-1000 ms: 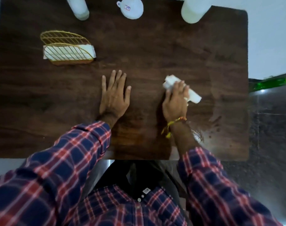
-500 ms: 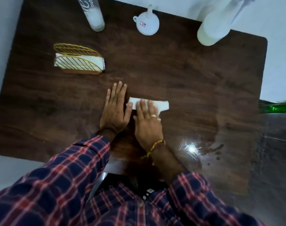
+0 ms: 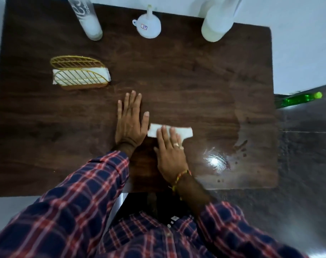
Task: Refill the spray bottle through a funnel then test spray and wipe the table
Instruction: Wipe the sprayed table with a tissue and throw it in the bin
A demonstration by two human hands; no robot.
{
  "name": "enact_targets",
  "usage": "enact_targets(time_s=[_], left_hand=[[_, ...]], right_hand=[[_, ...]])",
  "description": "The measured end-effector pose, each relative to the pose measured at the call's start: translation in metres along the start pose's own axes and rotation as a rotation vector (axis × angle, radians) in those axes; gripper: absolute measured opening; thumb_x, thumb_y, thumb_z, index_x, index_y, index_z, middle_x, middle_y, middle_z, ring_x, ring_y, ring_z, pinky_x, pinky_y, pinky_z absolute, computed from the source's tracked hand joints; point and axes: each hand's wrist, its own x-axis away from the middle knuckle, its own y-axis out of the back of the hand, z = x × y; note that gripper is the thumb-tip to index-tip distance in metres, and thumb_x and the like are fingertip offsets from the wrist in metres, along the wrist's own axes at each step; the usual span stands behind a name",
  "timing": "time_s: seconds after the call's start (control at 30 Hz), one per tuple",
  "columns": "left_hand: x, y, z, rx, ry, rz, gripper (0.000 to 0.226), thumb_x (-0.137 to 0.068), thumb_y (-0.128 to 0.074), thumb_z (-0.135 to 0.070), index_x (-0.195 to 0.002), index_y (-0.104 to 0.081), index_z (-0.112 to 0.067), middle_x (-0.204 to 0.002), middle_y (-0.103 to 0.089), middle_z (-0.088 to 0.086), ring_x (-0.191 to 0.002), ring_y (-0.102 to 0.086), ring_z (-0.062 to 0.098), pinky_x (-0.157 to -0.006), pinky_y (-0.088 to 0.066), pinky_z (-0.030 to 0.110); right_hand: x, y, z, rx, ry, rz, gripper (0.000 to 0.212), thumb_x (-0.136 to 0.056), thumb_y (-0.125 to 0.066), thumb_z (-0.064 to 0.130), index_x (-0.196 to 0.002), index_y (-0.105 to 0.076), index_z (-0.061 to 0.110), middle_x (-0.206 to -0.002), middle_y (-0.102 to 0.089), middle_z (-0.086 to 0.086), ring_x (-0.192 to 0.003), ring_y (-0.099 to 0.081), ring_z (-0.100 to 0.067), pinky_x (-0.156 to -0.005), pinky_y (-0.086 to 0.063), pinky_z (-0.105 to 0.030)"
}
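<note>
My right hand (image 3: 170, 149) presses a folded white tissue (image 3: 184, 131) flat onto the dark wooden table (image 3: 177, 81) with straight fingers. My left hand (image 3: 130, 120) lies flat on the table just left of the tissue, its thumb near the tissue's edge. A wet, shiny patch (image 3: 216, 161) glistens to the right of my right hand. At the far edge stand a white spray bottle (image 3: 217, 21) on the right, a white funnel (image 3: 149, 27) in the middle, mouth down, and a clear bottle (image 3: 87, 17) on the left.
A gold wire napkin holder (image 3: 78, 73) with white tissues sits at the far left. A green bottle (image 3: 299, 98) lies off the table's right edge on a dark floor or counter. Small dark droplets dot the table near its right front corner.
My right hand slid the tissue leftward from the right-middle of the table until it sits beside my left hand, then drew it slightly toward me. My left hand stayed flat.
</note>
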Motion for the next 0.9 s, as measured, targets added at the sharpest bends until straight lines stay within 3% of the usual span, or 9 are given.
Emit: enact_targets(time_s=[0.13, 0.23, 0.3, 0.43, 0.5, 0.6, 0.77, 0.9], left_hand=[[0.003, 0.001, -0.002, -0.032, -0.136, 0.065, 0.055, -0.1, -0.034, -0.038, -0.147, -0.04, -0.011, -0.156, -0.035, 0.009, -0.149, -0.021, 0.027, -0.121, -0.01, 0.053], [0.009, 0.002, -0.002, -0.069, -0.29, 0.121, 0.049, -0.101, -0.038, -0.037, -0.143, -0.048, -0.013, -0.151, -0.044, 0.006, -0.147, -0.027, 0.025, -0.121, -0.012, 0.052], [0.02, 0.004, -0.001, -0.055, -0.307, 0.149, 0.047, -0.101, -0.037, -0.034, -0.142, -0.049, -0.013, -0.148, -0.048, 0.006, -0.145, -0.031, 0.024, -0.121, -0.013, 0.051], [0.063, 0.011, -0.008, 0.068, -0.199, 0.103, 0.044, -0.1, -0.04, -0.028, -0.138, -0.053, -0.01, -0.142, -0.055, 0.007, -0.141, -0.038, 0.026, -0.119, -0.019, 0.052], [0.081, 0.016, -0.013, 0.101, -0.159, 0.086, 0.043, -0.099, -0.04, -0.026, -0.137, -0.054, -0.011, -0.142, -0.055, 0.007, -0.141, -0.038, 0.025, -0.119, -0.02, 0.05], [0.093, 0.02, -0.022, 0.129, -0.118, 0.108, 0.045, -0.098, -0.038, -0.026, -0.138, -0.053, -0.013, -0.143, -0.053, 0.007, -0.142, -0.036, 0.023, -0.12, -0.02, 0.049], [0.077, 0.018, -0.047, 0.098, -0.2, 0.281, 0.046, -0.098, -0.044, -0.021, -0.144, -0.045, -0.017, -0.152, -0.042, 0.005, -0.146, -0.028, 0.022, -0.122, -0.011, 0.04], [0.056, 0.009, -0.073, 0.114, -0.215, 0.32, 0.045, -0.101, -0.044, -0.021, -0.146, -0.042, -0.018, -0.155, -0.038, 0.003, -0.148, -0.023, 0.019, -0.123, -0.009, 0.038]], right_hand=[[0.042, 0.0, -0.02, -0.029, -0.087, -0.062, 0.052, -0.096, -0.038, 0.027, -0.144, -0.045, 0.008, -0.15, -0.043, -0.012, -0.138, -0.04, -0.036, -0.108, -0.041, -0.052], [0.038, 0.013, -0.032, -0.166, -0.15, -0.261, 0.039, -0.089, -0.047, 0.013, -0.122, -0.065, 0.007, -0.129, -0.064, -0.014, -0.117, -0.062, -0.034, -0.083, -0.056, -0.046], [0.027, 0.025, -0.05, -0.184, -0.225, -0.342, 0.033, -0.081, -0.057, 0.007, -0.111, -0.07, 0.006, -0.118, -0.069, -0.015, -0.105, -0.066, -0.036, -0.086, -0.056, -0.043], [0.018, 0.041, -0.085, -0.209, -0.365, -0.052, 0.036, -0.08, -0.064, 0.021, -0.115, -0.067, 0.011, -0.116, -0.064, -0.013, -0.106, -0.058, -0.038, -0.094, -0.047, -0.044], [0.015, 0.045, -0.091, -0.241, -0.412, 0.084, 0.034, -0.076, -0.072, 0.026, -0.109, -0.068, 0.014, -0.111, -0.065, -0.012, -0.104, -0.059, -0.036, -0.092, -0.047, -0.04], [0.016, 0.056, -0.089, -0.304, -0.581, 0.153, 0.025, -0.072, -0.071, 0.04, -0.089, -0.073, 0.023, -0.096, -0.072, -0.004, -0.096, -0.065, -0.029, -0.081, -0.052, -0.033], [0.029, 0.079, -0.086, -0.59, -0.73, -0.038, 0.009, -0.071, -0.075, 0.022, -0.074, -0.067, 0.021, -0.078, -0.067, -0.003, -0.087, -0.066, -0.026, -0.071, -0.043, -0.022], [0.044, 0.1, -0.105, -0.665, -0.771, -0.246, 0.009, -0.071, -0.073, 0.016, -0.073, -0.065, 0.019, -0.072, -0.065, 0.0, -0.078, -0.065, -0.026, -0.068, -0.046, -0.027]])
